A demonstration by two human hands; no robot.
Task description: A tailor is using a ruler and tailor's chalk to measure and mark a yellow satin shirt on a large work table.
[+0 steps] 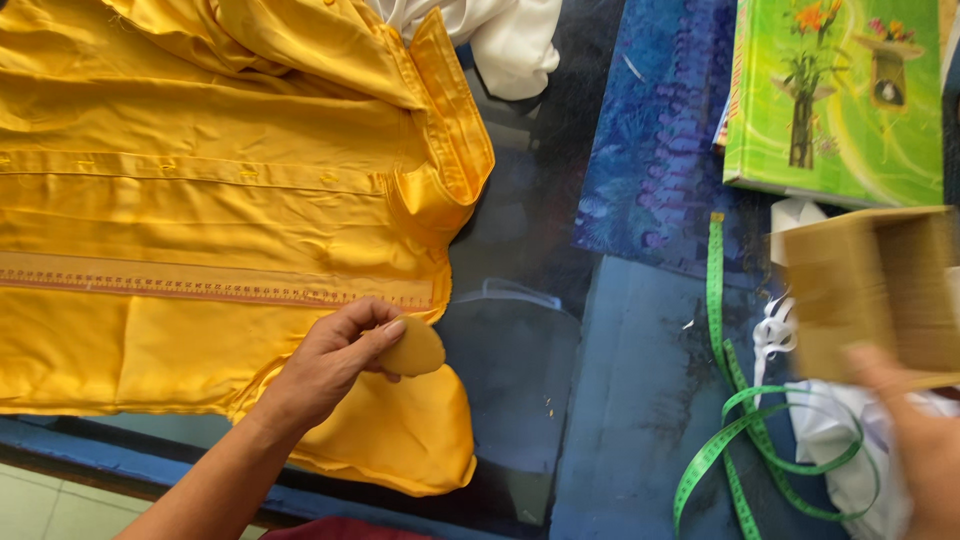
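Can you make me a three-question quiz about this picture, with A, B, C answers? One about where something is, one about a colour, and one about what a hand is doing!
1. Where does the tape measure lie?
A. On the yellow shirt
B. On the dark table, right of the shirt
C. On the green book

2. What colour is the tape measure?
A. Green
B. Red
C. White

3. What is the left hand doing?
A. Resting flat and empty
B. Pinching a small flat yellow piece
C. Holding scissors

Answers:
1 B: it curls on the table, near the right hand and cardboard box.
2 A: the strip is bright green.
3 B: its fingers grip the yellow piece at the edge of the shirt.
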